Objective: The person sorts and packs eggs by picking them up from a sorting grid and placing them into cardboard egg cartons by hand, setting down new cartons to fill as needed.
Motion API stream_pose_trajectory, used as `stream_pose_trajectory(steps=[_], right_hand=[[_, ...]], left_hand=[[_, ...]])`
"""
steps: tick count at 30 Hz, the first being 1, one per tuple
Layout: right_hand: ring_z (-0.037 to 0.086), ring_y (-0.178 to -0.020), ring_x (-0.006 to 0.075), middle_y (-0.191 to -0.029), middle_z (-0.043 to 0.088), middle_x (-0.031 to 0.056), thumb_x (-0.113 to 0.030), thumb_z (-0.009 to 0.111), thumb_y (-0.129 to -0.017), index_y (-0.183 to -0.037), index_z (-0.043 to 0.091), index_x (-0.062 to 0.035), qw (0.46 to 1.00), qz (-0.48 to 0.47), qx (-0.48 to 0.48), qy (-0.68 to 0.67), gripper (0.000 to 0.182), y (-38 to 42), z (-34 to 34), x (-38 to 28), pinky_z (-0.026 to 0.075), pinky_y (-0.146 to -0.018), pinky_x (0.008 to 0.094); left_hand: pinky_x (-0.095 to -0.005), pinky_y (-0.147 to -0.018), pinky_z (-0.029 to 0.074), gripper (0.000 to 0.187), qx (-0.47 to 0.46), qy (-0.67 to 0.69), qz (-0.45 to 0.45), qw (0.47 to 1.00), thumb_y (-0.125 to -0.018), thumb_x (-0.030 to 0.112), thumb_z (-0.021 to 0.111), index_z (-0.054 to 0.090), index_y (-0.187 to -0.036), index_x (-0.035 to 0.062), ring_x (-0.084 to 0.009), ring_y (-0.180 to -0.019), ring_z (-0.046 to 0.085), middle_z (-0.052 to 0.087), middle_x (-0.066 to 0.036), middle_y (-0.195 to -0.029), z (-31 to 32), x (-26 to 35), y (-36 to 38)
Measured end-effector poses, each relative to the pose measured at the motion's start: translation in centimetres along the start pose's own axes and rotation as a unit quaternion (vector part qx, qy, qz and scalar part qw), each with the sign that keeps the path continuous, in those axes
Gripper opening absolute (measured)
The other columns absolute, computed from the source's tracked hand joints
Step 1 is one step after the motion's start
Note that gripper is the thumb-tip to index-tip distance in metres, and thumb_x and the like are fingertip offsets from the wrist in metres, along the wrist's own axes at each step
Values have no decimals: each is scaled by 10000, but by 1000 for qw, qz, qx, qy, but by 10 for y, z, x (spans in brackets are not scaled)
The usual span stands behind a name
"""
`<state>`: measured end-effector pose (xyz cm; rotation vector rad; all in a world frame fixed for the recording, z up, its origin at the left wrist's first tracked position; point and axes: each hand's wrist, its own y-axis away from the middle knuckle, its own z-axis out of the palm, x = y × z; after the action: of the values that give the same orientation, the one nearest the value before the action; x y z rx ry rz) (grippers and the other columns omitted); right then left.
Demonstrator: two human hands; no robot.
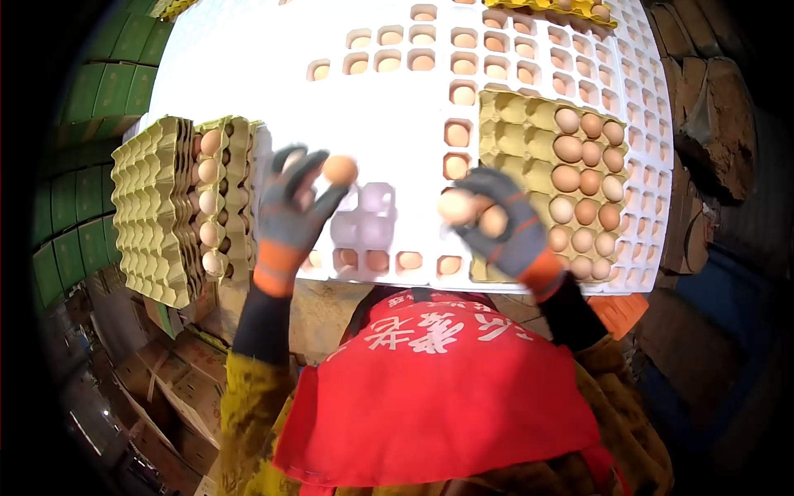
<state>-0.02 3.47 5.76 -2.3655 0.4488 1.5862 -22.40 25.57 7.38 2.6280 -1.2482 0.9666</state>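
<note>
My left hand point(291, 202), in a grey and orange glove, grips a brown egg point(339, 169) at its fingertips; a second egg seems to sit lower in the palm, blurred. Two eggs point(455, 207) show in the fingers of my gloved right hand point(506, 223); whether it holds more is hidden. Both hands are above a white foam tray point(306, 107) with square pockets, some holding eggs. Beside my right hand lies a yellow pulp tray point(509, 140), its right columns full of eggs and its upper left cups bare.
Left of my left hand, a stack of pulp trays point(153, 211) stands on edge beside a tray point(236, 190) with a column of eggs point(207, 201). More yellow trays point(571, 10) lie at the far edge. Green boxes point(116, 89) are piled at left, cardboard boxes point(194, 380) below.
</note>
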Motion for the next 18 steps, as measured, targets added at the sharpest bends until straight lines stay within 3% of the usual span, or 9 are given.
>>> stream_pose_trajectory(steps=[2, 4, 6, 8, 10, 11, 15, 17, 18], right_hand=[[632, -1103, 365, -1295, 570, 153, -301, 787, -814, -1219, 629, -134, 994, 18, -74, 80, 466, 1, 47, -23, 548, -882, 449], [643, -1080, 359, -1318, 557, 149, -318, 749, -826, -1253, 607, -146, 983, 35, -107, 148, 482, 1, 90, -29, 556, -843, 450], [645, -1070, 354, -1333, 546, 146, -316, 719, -841, -1270, 597, -159, 971, 36, -97, 214, 472, 1, 117, -35, 556, -830, 439], [647, -1059, 348, -1344, 537, 143, -302, 695, -854, -1277, 592, -171, 957, 45, -85, 275, 455, 4, 135, -31, 556, -825, 427], [649, -1047, 342, -1352, 529, 139, -276, 677, -863, -1276, 593, -183, 936, 61, -71, 338, 432, 9, 148, -21, 556, -828, 415], [633, -1099, 353, -1347, 538, 145, -237, 666, -884, -1278, 603, -183, 940, 74, -58, 329, 403, 14, 150, -18, 546, -884, 415], [609, -1199, 329, -1427, 531, 150, -156, 675, -908, -1358, 595, -191, 987, 105, 59, 105, 459, 38, 151, 5, 519, -965, 408], [624, -1160, 236, -1437, 543, 99, -103, 649, -941, -1377, 574, -106, 957, 254, 54, -127, 442, 46, 141, 3, 543, -899, 336], [616, -1149, 206, -1416, 555, 88, -88, 638, -950, -1369, 569, -67, 939, 268, 80, -201, 425, 48, 136, 2, 544, -884, 313]], left_hand=[[-352, -894, 535, 454, -45, 42, -86, 994, -764, 75, 819, 694, -1193, -3, -248, -1088, 643, 589, -149, -1229, -21, -28, 48], [-364, -891, 534, 471, -76, 69, -165, 981, -754, 72, 824, 689, -1201, 6, -263, -1093, 646, 603, -150, -1215, -25, -45, 82], [-378, -894, 534, 492, -48, 41, -104, 993, -748, 87, 834, 683, -1212, 22, -281, -1112, 640, 613, -156, -1208, -12, -62, 102], [-418, -912, 527, 515, -60, 45, -107, 991, -758, 149, 834, 670, -1242, 82, -327, -1152, 612, 606, -185, -1230, 3, -55, 103], [-435, -896, 532, 529, -82, -96, -38, 991, -779, 199, 810, 651, -1280, 137, -365, -1142, 604, 595, -199, -1265, 25, -54, 103], [-436, -871, 543, 536, -147, -102, -63, 982, -804, 229, 780, 634, -1318, 180, -388, -1113, 618, 582, -205, -1308, 25, -53, 98], [-440, -905, 545, 511, -168, -94, -87, 977, -859, 186, 722, 618, -1360, 184, -385, -1105, 648, 570, -214, -1364, 8, -68, 103], [-424, -940, 536, 510, -139, -6, -54, 989, -874, 172, 717, 608, -1372, 161, -373, -1143, 642, 579, -215, -1364, 2, -82, 111], [-415, -958, 532, 510, -122, 38, -39, 991, -882, 165, 714, 602, -1379, 149, -367, -1162, 638, 583, -216, -1364, 1, -91, 114]])
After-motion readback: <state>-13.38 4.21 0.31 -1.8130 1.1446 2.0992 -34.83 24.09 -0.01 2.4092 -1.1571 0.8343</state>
